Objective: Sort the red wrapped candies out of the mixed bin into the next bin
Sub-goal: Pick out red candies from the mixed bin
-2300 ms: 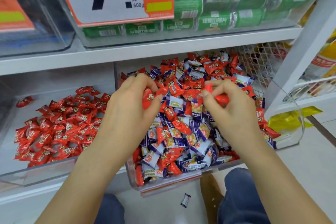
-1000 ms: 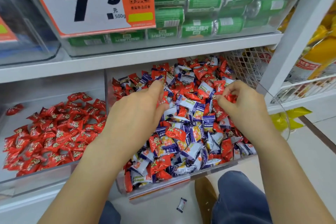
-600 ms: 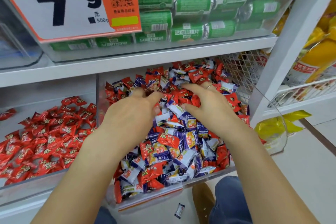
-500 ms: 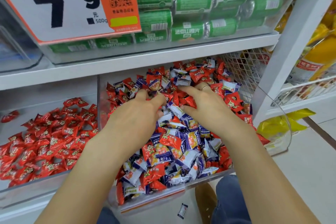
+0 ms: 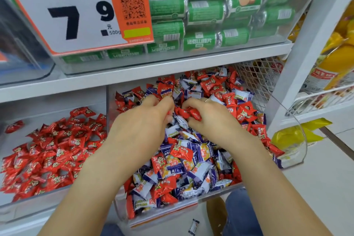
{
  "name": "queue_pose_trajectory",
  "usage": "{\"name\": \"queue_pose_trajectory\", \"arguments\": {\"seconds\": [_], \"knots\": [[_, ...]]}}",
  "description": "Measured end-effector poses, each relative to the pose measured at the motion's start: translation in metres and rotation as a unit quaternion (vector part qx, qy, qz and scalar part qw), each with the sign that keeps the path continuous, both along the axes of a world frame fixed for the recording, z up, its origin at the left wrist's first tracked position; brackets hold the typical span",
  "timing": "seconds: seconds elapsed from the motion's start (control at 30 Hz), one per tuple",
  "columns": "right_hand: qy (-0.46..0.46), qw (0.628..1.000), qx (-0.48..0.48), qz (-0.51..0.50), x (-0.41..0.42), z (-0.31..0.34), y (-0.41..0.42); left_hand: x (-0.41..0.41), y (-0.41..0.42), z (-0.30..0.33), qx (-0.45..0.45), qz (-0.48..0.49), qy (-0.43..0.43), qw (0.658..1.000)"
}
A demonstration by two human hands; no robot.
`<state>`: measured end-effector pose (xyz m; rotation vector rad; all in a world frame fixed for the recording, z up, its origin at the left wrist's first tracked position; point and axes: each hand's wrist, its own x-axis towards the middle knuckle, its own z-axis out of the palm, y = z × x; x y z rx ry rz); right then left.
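Note:
A clear mixed bin [image 5: 168, 214] in the middle of the lower shelf is heaped with red wrapped candies [image 5: 245, 113] and purple-and-white candies [image 5: 199, 174]. To its left stands a clear bin [image 5: 23, 210] that contains only red candies [image 5: 53, 151]. Both hands are over the middle of the mixed heap, close together. My right hand [image 5: 212, 119] grips a few red candies [image 5: 188, 112] in its curled fingers. My left hand [image 5: 142, 124] has its fingers curled down into the heap with red wrappers at its fingertips; what it grips is mostly hidden.
A white shelf [image 5: 153, 71] overhead carries a clear box of green packets [image 5: 210, 11] with a big price card [image 5: 76, 11]. A white upright post [image 5: 302, 48] and wire baskets stand to the right. One loose candy [image 5: 193, 226] lies on the floor below the bin.
Both hands moved from the heap's sides to its middle and closed together. The right hand now has red candies gathered in its fingers. The camera tilted up slightly.

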<state>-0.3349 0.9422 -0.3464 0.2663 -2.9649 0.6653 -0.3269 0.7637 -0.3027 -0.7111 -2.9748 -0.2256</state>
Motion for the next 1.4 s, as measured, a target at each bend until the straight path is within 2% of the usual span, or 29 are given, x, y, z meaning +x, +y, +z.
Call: {"name": "queue_pose_trajectory", "arguments": {"seconds": [0.13,0.23,0.43,0.57,0.67,0.8,0.93,1.0,1.13,1.2,1.4], "knots": [[0.010,0.996,-0.085,-0.030,0.007,0.011,0.010,0.009,-0.018,0.015,0.099,-0.004,0.051,0.994],[0.031,0.992,-0.114,-0.039,0.018,0.021,0.012,0.020,-0.031,0.021,0.160,-0.022,0.080,0.984],[0.053,0.985,-0.155,-0.058,0.036,0.034,0.002,0.035,-0.065,0.016,0.210,-0.003,0.112,0.971],[0.072,0.982,-0.162,-0.059,0.038,0.039,-0.019,0.047,-0.088,0.004,0.208,-0.004,0.088,0.974],[0.081,0.979,-0.186,-0.018,0.041,0.049,-0.047,0.045,-0.108,-0.005,0.226,0.018,0.084,0.970],[0.059,0.968,-0.237,0.064,0.046,0.061,-0.093,0.032,-0.143,-0.014,0.312,0.080,0.051,0.945],[0.044,0.967,-0.218,0.127,0.042,0.060,-0.143,0.022,-0.174,-0.021,0.372,0.149,-0.013,0.916],[0.040,0.973,-0.172,0.147,0.038,0.054,-0.167,0.017,-0.186,-0.025,0.367,0.189,-0.037,0.910],[0.034,0.987,0.003,0.158,0.029,0.044,-0.196,0.016,-0.201,-0.032,0.337,0.215,-0.070,0.914],[0.016,0.987,0.039,0.156,0.024,0.041,-0.198,0.016,-0.208,-0.034,0.327,0.218,-0.085,0.916],[0.009,0.984,-0.069,0.165,0.015,0.036,-0.186,0.012,-0.222,-0.035,0.247,0.217,-0.102,0.939]]}}
